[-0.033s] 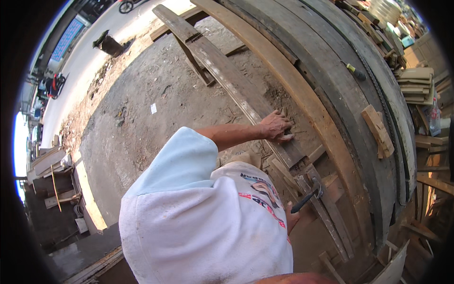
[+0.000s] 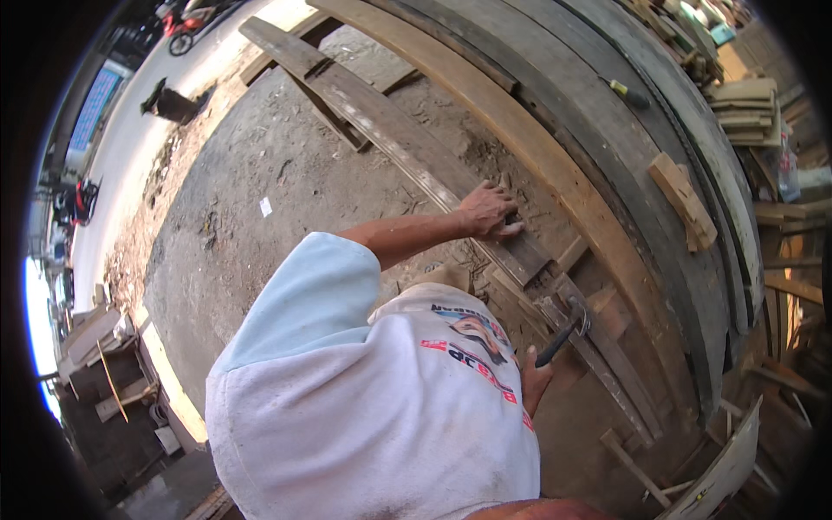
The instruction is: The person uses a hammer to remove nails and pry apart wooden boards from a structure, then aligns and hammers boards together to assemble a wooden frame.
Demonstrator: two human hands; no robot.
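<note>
- From my remote feed, the long worn plank (image 2: 407, 156) slants across the head view, above bare ground, beside the curved brown beam (image 2: 555, 191).
- My left hand (image 2: 488, 211) lies over the plank near its notched end, fingers bent; I cannot tell how firmly it grips.
- My right hand (image 2: 535, 383) is closed round the handle of the hammer (image 2: 557, 341), its head at the narrow timbers (image 2: 598, 368) just past the notch.
- Good practice, I judge: weight on the left palm, fingers clear of the hammer's arc, handle controlled from its lower end.
- Screwdriver (image 2: 628, 93) and wooden block (image 2: 685, 201) lie on the grey boards (image 2: 598, 130) (well apart from both hands).
</note>
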